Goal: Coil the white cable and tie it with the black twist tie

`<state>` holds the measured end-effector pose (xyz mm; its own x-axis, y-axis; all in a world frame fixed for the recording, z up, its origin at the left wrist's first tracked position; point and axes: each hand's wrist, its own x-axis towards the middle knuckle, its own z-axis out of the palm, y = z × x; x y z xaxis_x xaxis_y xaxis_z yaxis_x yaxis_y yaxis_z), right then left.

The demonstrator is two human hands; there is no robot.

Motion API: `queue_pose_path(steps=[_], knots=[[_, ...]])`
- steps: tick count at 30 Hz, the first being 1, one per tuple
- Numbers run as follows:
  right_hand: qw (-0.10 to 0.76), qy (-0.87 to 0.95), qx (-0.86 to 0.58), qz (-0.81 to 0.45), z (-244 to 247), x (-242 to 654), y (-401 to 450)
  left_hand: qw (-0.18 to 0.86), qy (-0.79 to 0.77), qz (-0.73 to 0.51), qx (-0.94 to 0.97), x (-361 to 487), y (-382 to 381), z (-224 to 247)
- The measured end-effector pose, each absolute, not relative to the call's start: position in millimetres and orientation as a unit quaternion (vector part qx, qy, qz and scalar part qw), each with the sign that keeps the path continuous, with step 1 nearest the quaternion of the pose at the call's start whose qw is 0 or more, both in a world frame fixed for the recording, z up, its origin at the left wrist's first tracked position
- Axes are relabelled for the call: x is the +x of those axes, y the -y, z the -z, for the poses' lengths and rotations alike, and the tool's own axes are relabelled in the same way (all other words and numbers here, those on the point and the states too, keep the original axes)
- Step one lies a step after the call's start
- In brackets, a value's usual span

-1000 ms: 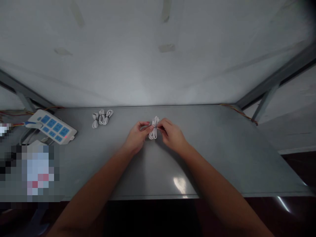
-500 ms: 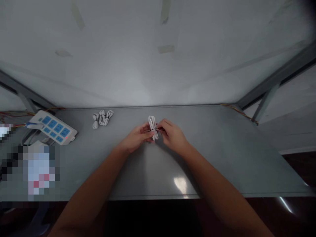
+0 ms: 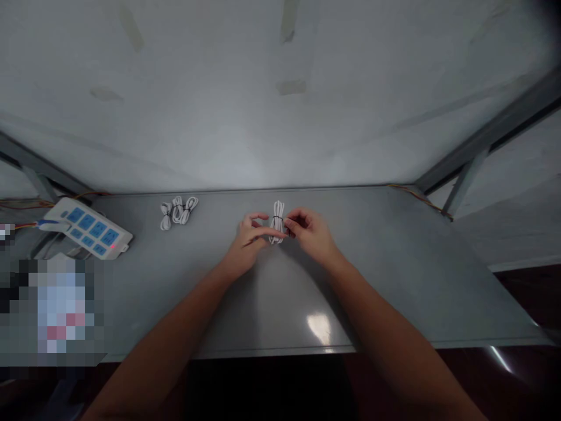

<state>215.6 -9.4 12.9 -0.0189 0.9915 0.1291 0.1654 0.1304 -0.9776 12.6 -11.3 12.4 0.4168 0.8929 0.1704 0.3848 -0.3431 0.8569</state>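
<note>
A coiled white cable (image 3: 279, 209), bound at its middle by a thin dark tie, stands between my two hands over the grey table. My left hand (image 3: 248, 242) is at its left side, with one digit stretched across the front of the lower loops and another curved apart above. The lower fingertips are partly hidden by the coil. On the right, my right hand (image 3: 312, 234) pinches the dark tie (image 3: 288, 231) between thumb and forefinger, close against the cable.
Several tied white cable coils (image 3: 177, 210) lie together at the back left of the table (image 3: 385, 275). Farther left is a white power strip (image 3: 90, 231) with blue sockets, a lit red light and a plug in it. A wall (image 3: 245, 117) rises behind. A blurred patch covers the front left.
The cable coil has turned more upright, and its tie now faces me. My left fingers have spread and shifted on it. My right hand stays at the tie. The view has shifted slightly.
</note>
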Motion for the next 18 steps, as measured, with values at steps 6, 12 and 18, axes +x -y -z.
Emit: queue_pose_path(steps=[6, 12, 18], knots=[[0.481, 0.601, -0.477, -0.423, -20.3, 213.9, 15.0, 0.639, -0.434, -0.304, 0.557, 21.2, 9.0, -10.0], [0.417, 0.719, -0.441, -0.338, -27.2, 213.1, 19.6, 0.764, -0.419, -0.310, 0.379, 26.0, 10.9, -13.8], [0.404, 0.754, -0.439, -0.275, -24.8, 220.8, 16.2, 0.708, -0.398, -0.349, 0.467, 27.3, 12.1, -16.4]])
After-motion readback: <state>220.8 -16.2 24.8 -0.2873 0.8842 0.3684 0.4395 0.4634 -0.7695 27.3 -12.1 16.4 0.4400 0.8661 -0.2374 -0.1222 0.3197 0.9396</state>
